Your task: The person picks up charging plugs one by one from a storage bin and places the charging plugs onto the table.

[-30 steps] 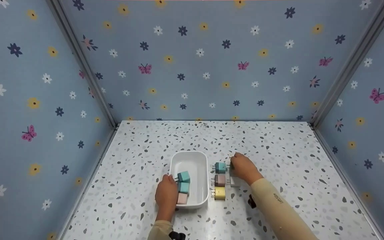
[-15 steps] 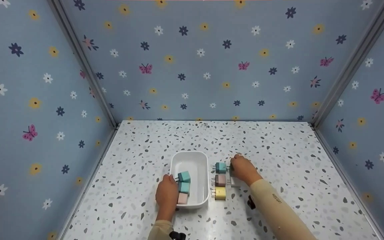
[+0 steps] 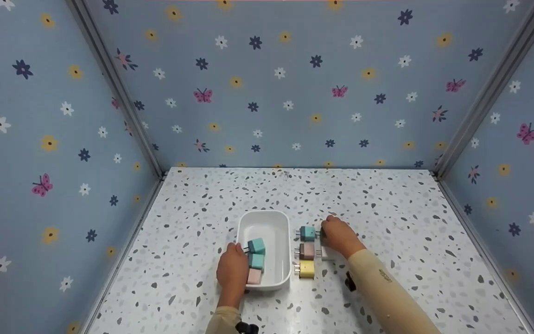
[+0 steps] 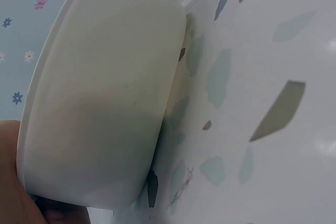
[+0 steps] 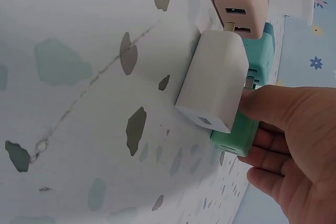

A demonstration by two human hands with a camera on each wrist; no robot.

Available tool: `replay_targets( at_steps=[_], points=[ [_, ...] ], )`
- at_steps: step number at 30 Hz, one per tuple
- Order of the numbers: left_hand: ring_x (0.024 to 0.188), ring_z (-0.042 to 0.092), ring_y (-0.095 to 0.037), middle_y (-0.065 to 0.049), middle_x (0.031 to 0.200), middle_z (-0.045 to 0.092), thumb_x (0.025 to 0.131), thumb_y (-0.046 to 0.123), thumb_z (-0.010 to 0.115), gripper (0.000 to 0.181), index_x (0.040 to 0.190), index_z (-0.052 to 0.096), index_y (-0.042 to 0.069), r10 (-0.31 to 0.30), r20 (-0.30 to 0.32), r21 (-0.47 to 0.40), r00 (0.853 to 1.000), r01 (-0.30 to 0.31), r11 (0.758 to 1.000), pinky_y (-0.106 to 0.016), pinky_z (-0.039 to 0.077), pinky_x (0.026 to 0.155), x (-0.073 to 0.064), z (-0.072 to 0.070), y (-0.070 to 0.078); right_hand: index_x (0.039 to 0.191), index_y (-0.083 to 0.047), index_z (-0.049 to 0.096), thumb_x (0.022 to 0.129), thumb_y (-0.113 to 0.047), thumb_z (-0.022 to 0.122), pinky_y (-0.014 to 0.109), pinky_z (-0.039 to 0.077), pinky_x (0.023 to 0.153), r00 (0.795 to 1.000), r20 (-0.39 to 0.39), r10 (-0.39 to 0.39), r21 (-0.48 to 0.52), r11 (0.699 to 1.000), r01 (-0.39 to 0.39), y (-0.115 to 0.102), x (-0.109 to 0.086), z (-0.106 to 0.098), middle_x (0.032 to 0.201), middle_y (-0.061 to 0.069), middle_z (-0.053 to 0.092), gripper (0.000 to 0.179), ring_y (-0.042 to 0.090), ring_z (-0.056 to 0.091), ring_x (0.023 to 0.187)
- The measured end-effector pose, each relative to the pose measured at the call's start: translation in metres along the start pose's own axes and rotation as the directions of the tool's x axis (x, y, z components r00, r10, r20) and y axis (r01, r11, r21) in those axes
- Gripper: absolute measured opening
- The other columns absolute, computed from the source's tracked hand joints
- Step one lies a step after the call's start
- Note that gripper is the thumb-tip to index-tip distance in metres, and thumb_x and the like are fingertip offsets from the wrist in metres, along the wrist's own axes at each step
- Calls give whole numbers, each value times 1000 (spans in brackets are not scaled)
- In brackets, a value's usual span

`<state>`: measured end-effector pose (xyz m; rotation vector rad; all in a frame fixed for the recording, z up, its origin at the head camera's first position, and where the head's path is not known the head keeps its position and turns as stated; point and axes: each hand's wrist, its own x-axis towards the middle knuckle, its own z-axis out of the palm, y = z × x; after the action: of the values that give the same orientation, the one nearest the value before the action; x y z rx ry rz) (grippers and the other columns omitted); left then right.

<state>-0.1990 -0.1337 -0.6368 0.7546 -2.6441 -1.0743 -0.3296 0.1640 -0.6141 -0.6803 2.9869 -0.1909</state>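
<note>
My left hand (image 3: 232,269) grips the left rim of a white plastic tub (image 3: 275,227); in the left wrist view the tub's outer wall hides most of that hand. Inside lie a teal plug charger (image 3: 257,245), another teal charger (image 3: 257,261) and a pink charger (image 3: 254,276), along the left side. Right of the tub, my right hand (image 3: 340,235) pinches a green plug charger (image 5: 240,134) between thumb and fingers. It sits on the table beside a white charger (image 5: 215,77), its prongs pointing towards a teal charger (image 3: 309,233).
Between the tub and my right hand, the teal charger, a pink charger (image 3: 308,251) and a yellow charger (image 3: 307,269) stand in a column, prongs facing the tub. The speckled white table (image 3: 193,208) is enclosed by flowered blue panels (image 3: 267,93).
Almost nothing differs. Both hands stay in place, the left at the tub and the right at the green charger; the whole view shifts very slightly.
</note>
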Motion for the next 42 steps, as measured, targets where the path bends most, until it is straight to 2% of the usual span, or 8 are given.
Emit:
replay_targets(
  at_steps=[9,20,27,30,42],
  points=[
    [69,62,-25,-10,83,68,110,33,42,35,105,64,7,-8,4,15,1000,8,1000,-40,42,59,0,0,1,115,-5,70,91,-19,78,41,54,90,999,19,43,5,999,-44,0,-1,5,104,10,64,28,24,65,94],
    [70,60,-25,-10,84,67,110,34,42,35,108,64,7,-16,7,-3,1000,16,1000,-41,43,62,-1,0,0,115,-6,70,92,-17,76,44,54,90,998,-14,64,71,996,-63,-1,-5,8,105,9,65,26,25,65,95],
    [66,58,-24,-8,80,66,110,32,44,33,102,65,9,26,-27,-30,999,-27,999,-39,40,58,-1,1,-2,119,-6,69,89,-16,78,44,53,95,997,-33,73,88,994,-69,-1,-8,6,110,10,65,33,27,66,102],
    [65,56,-23,-8,80,66,110,33,43,33,102,65,9,21,-23,-35,1000,-22,999,-38,39,59,-1,1,-2,121,-7,69,89,-17,79,44,53,96,996,-29,84,105,991,-81,0,-7,8,112,9,65,35,26,65,104],
    [68,59,-24,-9,84,67,110,33,42,34,104,65,9,15,-11,-49,1000,-15,999,-39,42,61,-1,-2,0,131,-4,65,90,-17,79,45,51,101,997,-59,43,128,991,-36,-4,-4,0,120,12,64,45,28,64,110]
  ],
)
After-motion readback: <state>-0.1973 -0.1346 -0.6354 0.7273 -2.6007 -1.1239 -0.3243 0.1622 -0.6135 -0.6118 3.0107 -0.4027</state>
